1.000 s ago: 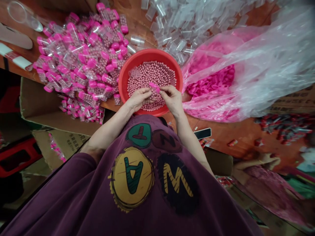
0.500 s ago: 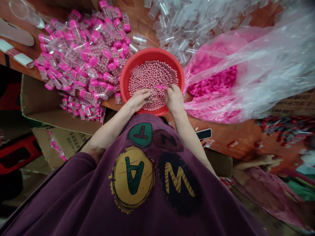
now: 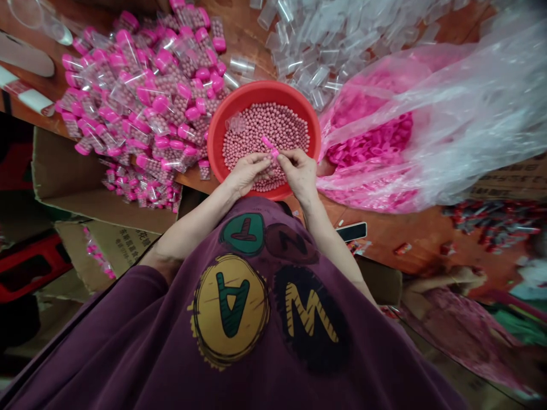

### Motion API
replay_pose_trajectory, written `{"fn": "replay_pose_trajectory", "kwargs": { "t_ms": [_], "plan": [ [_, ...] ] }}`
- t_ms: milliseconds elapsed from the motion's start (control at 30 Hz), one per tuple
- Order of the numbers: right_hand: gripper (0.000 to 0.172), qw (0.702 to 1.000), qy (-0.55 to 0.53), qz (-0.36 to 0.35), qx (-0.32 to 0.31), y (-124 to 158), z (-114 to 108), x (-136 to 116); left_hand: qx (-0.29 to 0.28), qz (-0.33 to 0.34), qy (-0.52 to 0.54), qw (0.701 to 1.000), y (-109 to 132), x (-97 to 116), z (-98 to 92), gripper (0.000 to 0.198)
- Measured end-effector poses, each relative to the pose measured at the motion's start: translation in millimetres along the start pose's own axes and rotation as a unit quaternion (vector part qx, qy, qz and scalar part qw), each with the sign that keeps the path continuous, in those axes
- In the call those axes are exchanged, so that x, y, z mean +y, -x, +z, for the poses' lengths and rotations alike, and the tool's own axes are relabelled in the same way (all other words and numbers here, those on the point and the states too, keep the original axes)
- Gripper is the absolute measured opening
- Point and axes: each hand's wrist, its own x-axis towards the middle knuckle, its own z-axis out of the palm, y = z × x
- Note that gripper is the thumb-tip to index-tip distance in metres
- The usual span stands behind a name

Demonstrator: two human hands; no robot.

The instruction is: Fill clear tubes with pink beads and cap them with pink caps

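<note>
A red bowl (image 3: 222, 122) full of small pink balls (image 3: 273, 122) sits at the table's near edge. Both my hands meet over its near rim. My left hand (image 3: 247, 172) is closed round a small clear tube, mostly hidden by the fingers. My right hand (image 3: 299, 171) pinches a pink cap (image 3: 270, 145) at the tube's top end. A loose empty clear tube (image 3: 236, 122) lies on the balls at the bowl's left side.
Left of the bowl lies a heap of filled pink-capped tubes (image 3: 145, 97). Empty clear tubes (image 3: 325, 45) are piled behind it. A clear plastic bag of pink caps (image 3: 384, 136) lies to the right. A phone (image 3: 352, 231) rests near the table edge. Cardboard boxes (image 3: 94, 188) stand below left.
My hands drew apart slightly, then came back together over the bowl's near rim. The pink cap now points up between my fingertips.
</note>
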Motion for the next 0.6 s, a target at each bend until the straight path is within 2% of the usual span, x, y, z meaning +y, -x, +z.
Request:
{"fn": "replay_pose_trajectory", "kwargs": {
  "t_ms": [200,367,500,600],
  "plan": [
    [0.042,0.998,0.042,-0.048,0.004,12,-3,-13,-0.011,0.033,0.003,0.999,6,-5,2.9,0.004],
    [0.041,0.997,0.053,-0.053,0.024,22,-4,-19,-0.017,0.061,-0.037,0.997,7,-7,3.6,0.012],
    [0.041,0.995,0.053,-0.075,0.038,23,-3,-21,-0.020,0.076,-0.020,0.997,8,-9,4.0,0.011],
    [0.042,0.997,0.041,-0.059,0.040,21,-5,-20,-0.038,0.079,-0.036,0.995,8,-6,2.0,0.016]
  ]
}}
